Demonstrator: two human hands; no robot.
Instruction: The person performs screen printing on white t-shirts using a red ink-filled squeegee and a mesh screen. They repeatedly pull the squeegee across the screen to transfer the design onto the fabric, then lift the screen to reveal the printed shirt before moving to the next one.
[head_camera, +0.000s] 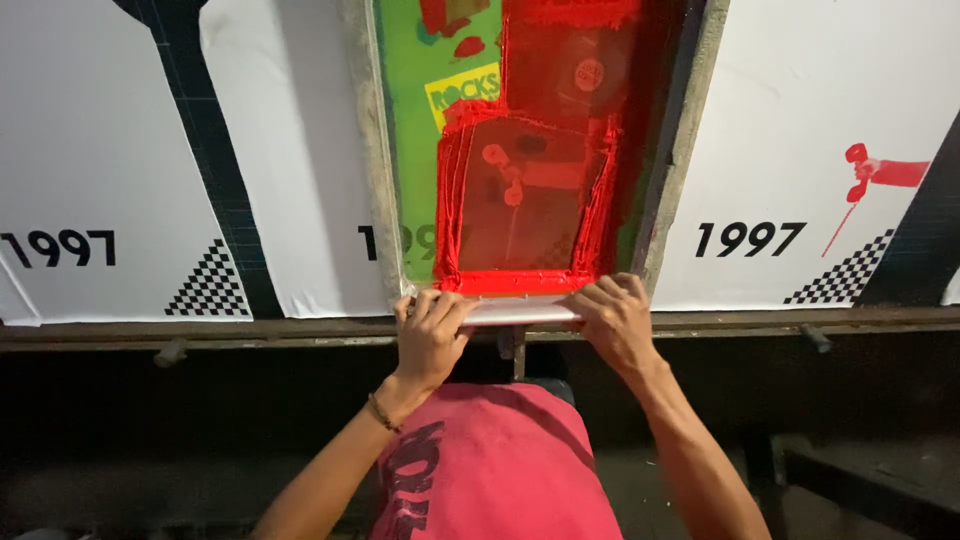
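I see my left hand (432, 335) and right hand (615, 322) both clamped on the squeegee (522, 310) (blade hidden under red ink (520, 200)); the screen frame (380, 150) runs off the top.

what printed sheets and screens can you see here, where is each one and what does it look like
Printing screen: centre, framed, green mesh smeared with red ink; both hands, left hand and right hand, grip a pale squeegee at its near edge.
Left sheet: white, black print, checkered corner.
Right sheet: white, black print, checkered corner, red figure.
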